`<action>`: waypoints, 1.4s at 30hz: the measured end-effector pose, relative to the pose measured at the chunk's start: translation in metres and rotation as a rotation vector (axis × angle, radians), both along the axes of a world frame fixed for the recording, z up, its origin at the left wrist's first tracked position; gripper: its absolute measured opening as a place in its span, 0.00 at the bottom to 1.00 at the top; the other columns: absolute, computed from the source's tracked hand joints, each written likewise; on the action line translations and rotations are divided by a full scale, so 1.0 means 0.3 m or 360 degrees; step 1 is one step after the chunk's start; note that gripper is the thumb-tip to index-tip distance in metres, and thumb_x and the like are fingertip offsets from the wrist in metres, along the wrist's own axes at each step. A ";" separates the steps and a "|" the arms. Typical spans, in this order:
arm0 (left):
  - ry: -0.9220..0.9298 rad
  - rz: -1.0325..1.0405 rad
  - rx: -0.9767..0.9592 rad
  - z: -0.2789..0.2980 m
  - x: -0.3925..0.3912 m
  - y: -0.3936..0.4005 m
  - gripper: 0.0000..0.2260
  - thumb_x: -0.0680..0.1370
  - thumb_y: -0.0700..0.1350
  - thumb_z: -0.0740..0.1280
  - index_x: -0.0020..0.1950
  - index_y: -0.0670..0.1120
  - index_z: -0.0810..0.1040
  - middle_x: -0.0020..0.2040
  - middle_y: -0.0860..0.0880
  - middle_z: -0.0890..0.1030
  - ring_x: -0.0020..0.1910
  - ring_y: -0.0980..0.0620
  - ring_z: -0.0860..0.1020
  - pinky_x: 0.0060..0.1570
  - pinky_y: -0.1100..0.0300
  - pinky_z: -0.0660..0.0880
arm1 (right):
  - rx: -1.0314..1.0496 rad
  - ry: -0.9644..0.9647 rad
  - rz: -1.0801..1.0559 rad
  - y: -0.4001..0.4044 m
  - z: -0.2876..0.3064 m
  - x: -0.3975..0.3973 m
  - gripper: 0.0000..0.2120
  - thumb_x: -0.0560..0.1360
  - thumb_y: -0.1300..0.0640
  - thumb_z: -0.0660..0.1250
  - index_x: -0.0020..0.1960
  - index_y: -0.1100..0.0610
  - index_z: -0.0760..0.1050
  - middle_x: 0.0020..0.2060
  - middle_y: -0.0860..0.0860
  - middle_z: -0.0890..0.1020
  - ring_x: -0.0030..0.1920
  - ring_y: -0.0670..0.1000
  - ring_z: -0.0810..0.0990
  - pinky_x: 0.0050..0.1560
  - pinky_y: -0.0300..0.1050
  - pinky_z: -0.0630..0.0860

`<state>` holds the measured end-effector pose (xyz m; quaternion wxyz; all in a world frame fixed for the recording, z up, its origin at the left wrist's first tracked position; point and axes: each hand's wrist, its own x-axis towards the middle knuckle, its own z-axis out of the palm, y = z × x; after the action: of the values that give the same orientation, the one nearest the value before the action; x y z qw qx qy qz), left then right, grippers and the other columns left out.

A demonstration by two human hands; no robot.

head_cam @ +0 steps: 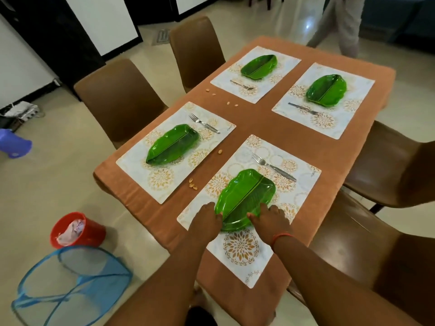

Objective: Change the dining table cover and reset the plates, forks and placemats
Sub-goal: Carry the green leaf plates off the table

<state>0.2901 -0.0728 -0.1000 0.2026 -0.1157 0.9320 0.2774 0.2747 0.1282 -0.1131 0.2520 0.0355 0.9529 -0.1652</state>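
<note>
Both my hands are on the near plate, the green leaf-shaped one. My left hand grips its near-left edge, fingers curled over the rim. My right hand grips its near-right edge the same way. The plate sits between the two hands, most of it just beyond my fingertips.

Plate long axis runs diagonal: near end at my hands, far end pointing up and right toward the fork. Its centre rib follows that same line. It lies flat on the near placemat, roughly mid-mat. The fork lies on the same mat just past the plate's far end, tines to the left, handle to the right, not touching the plate.

The mat lies on the brown table cover, its long axis also diagonal, near corner by the table edge.

Three more settings on the cover, each mat with a green plate and a fork: one left, one far, one far right. Small crumbs or shells lie on the cover between the left and near mats, more further up.

On the floor at left: a red bucket and a blue mesh hamper on its side. Brown chairs stand around the table.
</note>
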 end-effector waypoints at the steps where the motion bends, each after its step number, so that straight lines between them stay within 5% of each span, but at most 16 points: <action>1: -0.0022 0.0053 0.0064 -0.013 -0.024 0.013 0.15 0.82 0.48 0.61 0.66 0.43 0.72 0.63 0.42 0.76 0.61 0.44 0.75 0.60 0.53 0.72 | -0.0068 -0.0023 -0.0079 0.002 -0.010 -0.009 0.32 0.80 0.36 0.54 0.75 0.56 0.61 0.69 0.61 0.67 0.68 0.63 0.66 0.66 0.57 0.69; 7: -0.0146 0.0143 0.0246 -0.068 -0.176 0.000 0.13 0.80 0.42 0.64 0.64 0.41 0.74 0.60 0.43 0.79 0.59 0.43 0.77 0.50 0.59 0.70 | -0.0525 -0.0018 -0.0635 -0.037 -0.055 -0.046 0.21 0.79 0.49 0.66 0.68 0.58 0.71 0.60 0.59 0.76 0.56 0.58 0.78 0.58 0.50 0.76; 12: -0.0226 0.0113 0.0439 -0.089 -0.235 -0.063 0.05 0.77 0.40 0.65 0.52 0.45 0.77 0.51 0.44 0.82 0.51 0.45 0.79 0.48 0.54 0.76 | -0.0612 0.0199 -0.0972 -0.070 -0.045 -0.058 0.11 0.74 0.63 0.71 0.56 0.57 0.77 0.51 0.57 0.80 0.42 0.52 0.78 0.41 0.42 0.72; 16: -0.0290 0.0104 0.0716 -0.113 -0.293 -0.143 0.04 0.72 0.45 0.67 0.46 0.49 0.78 0.43 0.45 0.82 0.46 0.42 0.82 0.47 0.40 0.81 | -0.0721 0.0341 -0.1265 -0.143 -0.042 -0.075 0.11 0.73 0.66 0.70 0.52 0.56 0.72 0.48 0.56 0.79 0.44 0.56 0.78 0.42 0.46 0.73; 21: -0.0186 0.0150 0.0729 -0.059 -0.336 -0.275 0.01 0.75 0.50 0.69 0.44 0.55 0.77 0.43 0.47 0.81 0.42 0.48 0.82 0.42 0.48 0.82 | -0.0969 0.0496 -0.1493 -0.289 -0.005 -0.106 0.16 0.75 0.66 0.71 0.57 0.56 0.69 0.45 0.53 0.78 0.46 0.57 0.79 0.45 0.49 0.75; 27: -0.0001 0.0406 0.0806 0.072 -0.370 -0.412 0.03 0.79 0.37 0.65 0.46 0.43 0.75 0.39 0.48 0.76 0.37 0.52 0.73 0.33 0.66 0.72 | -0.1217 0.0475 -0.1428 -0.449 0.028 -0.203 0.18 0.73 0.67 0.72 0.59 0.57 0.72 0.41 0.57 0.78 0.44 0.58 0.82 0.52 0.58 0.81; 31: 0.0008 0.0396 0.0739 0.035 -0.431 -0.553 0.05 0.76 0.42 0.68 0.41 0.51 0.75 0.38 0.50 0.78 0.42 0.47 0.78 0.48 0.46 0.81 | -0.1283 0.0455 -0.1372 -0.554 0.037 -0.263 0.14 0.73 0.66 0.72 0.53 0.55 0.73 0.39 0.56 0.78 0.44 0.58 0.82 0.49 0.58 0.82; 33: -0.0013 0.0402 0.0719 -0.006 -0.469 -0.664 0.04 0.75 0.44 0.68 0.42 0.51 0.76 0.39 0.49 0.79 0.44 0.45 0.81 0.47 0.38 0.81 | -0.1284 0.0457 -0.1301 -0.646 0.035 -0.282 0.13 0.73 0.65 0.72 0.52 0.54 0.72 0.40 0.58 0.77 0.44 0.59 0.82 0.49 0.59 0.81; 40: -0.0082 0.0286 0.0773 0.100 -0.654 -0.860 0.08 0.80 0.39 0.65 0.43 0.49 0.70 0.42 0.46 0.75 0.41 0.46 0.77 0.43 0.45 0.83 | -0.1106 0.0490 -0.1215 -0.862 0.077 -0.471 0.12 0.76 0.63 0.71 0.56 0.56 0.70 0.38 0.55 0.77 0.37 0.53 0.77 0.38 0.46 0.75; 42: -0.0088 0.0156 0.0712 0.069 -0.755 -0.938 0.07 0.80 0.39 0.66 0.44 0.47 0.70 0.42 0.46 0.74 0.39 0.47 0.76 0.40 0.49 0.82 | -0.1142 0.0506 -0.1322 -0.945 0.067 -0.543 0.13 0.77 0.66 0.69 0.58 0.60 0.70 0.35 0.53 0.75 0.34 0.52 0.78 0.40 0.51 0.80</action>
<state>0.0636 -0.3544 -0.0794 0.2349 -0.1204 0.8346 0.4834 0.1119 -0.1554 -0.0929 0.0157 0.2940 0.7694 -0.5669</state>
